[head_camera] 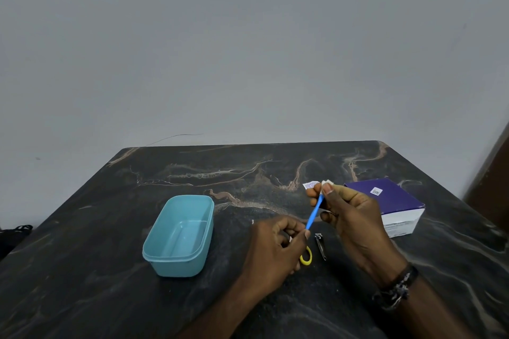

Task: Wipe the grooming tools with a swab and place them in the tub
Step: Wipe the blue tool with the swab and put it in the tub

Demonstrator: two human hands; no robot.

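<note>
On the right wrist there is a dark bracelet (396,287). The left hand (275,248) pinches the lower end of a thin blue tool (314,215) between thumb and fingers. Under this hand a yellow scissor handle (306,257) shows on the dark marbled counter (110,283), and just beside it lies a metal nail clipper (321,245). The right hand (355,217) holds the upper end of the blue tool and pinches a white swab (327,182) against its tip. Left of the hands stands the open teal tub (179,234), with nothing inside. Farther right, behind the right hand, a purple and white box (396,205) rests on the counter. A small white printed packet (309,185) lies behind the fingers.
</note>
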